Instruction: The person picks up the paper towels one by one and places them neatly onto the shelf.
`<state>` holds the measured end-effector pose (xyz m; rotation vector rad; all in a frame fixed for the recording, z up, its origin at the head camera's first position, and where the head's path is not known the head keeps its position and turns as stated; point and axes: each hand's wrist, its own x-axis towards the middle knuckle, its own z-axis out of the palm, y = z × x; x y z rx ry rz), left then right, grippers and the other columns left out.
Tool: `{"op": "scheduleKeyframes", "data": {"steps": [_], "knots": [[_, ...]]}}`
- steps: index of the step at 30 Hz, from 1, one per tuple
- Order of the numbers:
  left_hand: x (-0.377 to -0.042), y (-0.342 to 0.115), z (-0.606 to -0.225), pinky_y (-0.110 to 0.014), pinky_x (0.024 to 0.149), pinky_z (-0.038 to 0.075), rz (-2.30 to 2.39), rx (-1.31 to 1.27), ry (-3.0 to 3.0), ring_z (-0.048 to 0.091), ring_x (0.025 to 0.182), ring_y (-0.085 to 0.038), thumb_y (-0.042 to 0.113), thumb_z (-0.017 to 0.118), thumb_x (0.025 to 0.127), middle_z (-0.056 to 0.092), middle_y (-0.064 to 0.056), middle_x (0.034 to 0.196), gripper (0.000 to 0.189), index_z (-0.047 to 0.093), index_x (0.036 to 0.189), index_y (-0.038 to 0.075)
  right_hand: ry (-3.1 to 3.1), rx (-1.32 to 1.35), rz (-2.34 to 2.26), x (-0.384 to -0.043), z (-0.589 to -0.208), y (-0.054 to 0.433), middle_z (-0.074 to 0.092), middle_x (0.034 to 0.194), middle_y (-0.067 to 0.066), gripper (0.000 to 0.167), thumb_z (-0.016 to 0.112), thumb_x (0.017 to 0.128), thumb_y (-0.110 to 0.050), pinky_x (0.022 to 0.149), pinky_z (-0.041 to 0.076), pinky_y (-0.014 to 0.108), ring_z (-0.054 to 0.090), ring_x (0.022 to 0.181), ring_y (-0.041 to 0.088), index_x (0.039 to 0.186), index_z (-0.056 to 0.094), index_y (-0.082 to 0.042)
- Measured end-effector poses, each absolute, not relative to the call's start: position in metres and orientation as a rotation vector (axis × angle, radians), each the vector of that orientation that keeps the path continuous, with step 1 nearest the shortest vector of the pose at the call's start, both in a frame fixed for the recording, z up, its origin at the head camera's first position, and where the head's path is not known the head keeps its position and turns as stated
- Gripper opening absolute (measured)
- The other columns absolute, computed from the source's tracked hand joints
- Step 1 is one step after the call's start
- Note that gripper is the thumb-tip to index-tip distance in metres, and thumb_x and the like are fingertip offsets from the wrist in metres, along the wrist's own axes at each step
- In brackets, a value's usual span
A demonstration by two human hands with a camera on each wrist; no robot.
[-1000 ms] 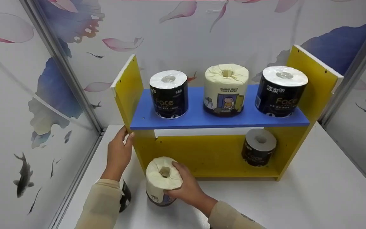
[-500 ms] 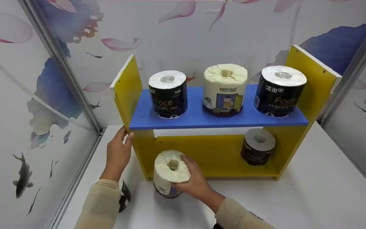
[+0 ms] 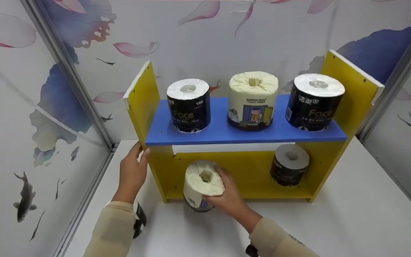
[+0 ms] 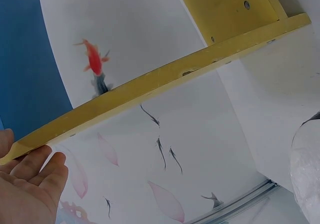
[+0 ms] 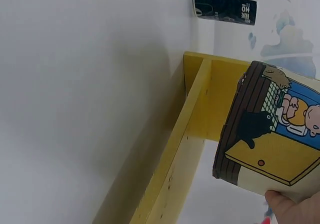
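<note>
My right hand [image 3: 228,192] grips a cream-wrapped toilet paper roll [image 3: 197,192] from its right side. The roll is tilted and held in front of the lower level of a yellow and blue shelf [image 3: 248,137]. In the right wrist view, a cartoon print shows on the roll [image 5: 285,129], with a thumb at its lower edge. My left hand [image 3: 133,173] holds the left side panel [image 3: 143,103] of the shelf. In the left wrist view, thumb and fingers [image 4: 37,169] lie on opposite sides of the panel's edge.
A black roll [image 3: 189,107], a cream roll [image 3: 253,101] and another black roll [image 3: 315,103] stand on the blue board. One more black roll [image 3: 290,166] stands at the lower level's right. Beside my left forearm, a roll [image 3: 140,219] is partly hidden on the white table [image 3: 355,214].
My right hand has carried the cream toilet paper roll rightward and away from me, toward the shelf's lower level. The left hand stays on the side panel.
</note>
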<state>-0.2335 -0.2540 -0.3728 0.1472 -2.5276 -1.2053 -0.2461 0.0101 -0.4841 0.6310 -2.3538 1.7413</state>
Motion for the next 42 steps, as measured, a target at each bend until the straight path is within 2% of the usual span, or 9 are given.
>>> {"op": "scheduleKeyframes", "data": {"steps": [8, 15, 23, 31, 42], "knots": [[-0.233, -0.254, -0.374, -0.051, 0.111, 0.032, -1.199, 0.146, -2.533, 0.038, 0.136, -0.036, 0.026, 0.047, 0.104, 0.048, -0.017, 0.144, 0.049, 0.037, 0.148, 0.006, -2.311, 0.589, 1.681, -0.254, -0.486, 0.022, 0.041, 0.136, 0.029, 0.094, 0.088, 0.060, -0.012, 0.102, 0.037, 0.057, 0.042, 0.124, 0.044, 0.140, 0.041, 0.006], [-0.233, -0.255, -0.374, -0.051, 0.111, 0.032, -1.206, 0.165, -2.541, 0.037, 0.137, -0.036, 0.027, 0.046, 0.104, 0.046, -0.017, 0.145, 0.052, 0.035, 0.149, 0.006, -2.268, 0.545, 1.657, -0.260, -0.482, 0.029, 0.045, 0.134, 0.026, 0.092, 0.088, 0.059, -0.012, 0.102, 0.038, 0.056, 0.044, 0.122, 0.042, 0.138, 0.045, 0.002], [-0.233, -0.254, -0.374, -0.051, 0.111, 0.033, -1.193, 0.161, -2.537, 0.039, 0.136, -0.036, 0.026, 0.047, 0.104, 0.047, -0.018, 0.144, 0.051, 0.035, 0.149, 0.005, -2.257, 0.487, 1.663, -0.268, -0.480, 0.038, 0.046, 0.135, 0.026, 0.094, 0.088, 0.058, -0.010, 0.104, 0.037, 0.055, 0.044, 0.123, 0.041, 0.139, 0.043, 0.006], [-0.234, -0.254, -0.376, -0.050, 0.111, 0.033, -1.184, 0.155, -2.525, 0.039, 0.135, -0.036, 0.026, 0.047, 0.104, 0.047, -0.018, 0.144, 0.052, 0.035, 0.149, 0.005, -2.257, 0.405, 1.682, -0.272, -0.479, 0.045, 0.046, 0.136, 0.024, 0.093, 0.088, 0.059, -0.006, 0.106, 0.036, 0.054, 0.043, 0.125, 0.039, 0.141, 0.043, 0.003], [-0.234, -0.255, -0.375, -0.051, 0.111, 0.032, -1.208, 0.159, -2.524, 0.038, 0.137, -0.036, 0.027, 0.046, 0.104, 0.046, -0.017, 0.145, 0.052, 0.034, 0.150, 0.006, -2.257, 0.351, 1.601, -0.284, -0.480, 0.056, 0.046, 0.136, 0.028, 0.094, 0.087, 0.059, -0.008, 0.107, 0.036, 0.054, 0.044, 0.125, 0.042, 0.140, 0.041, 0.008]]}}
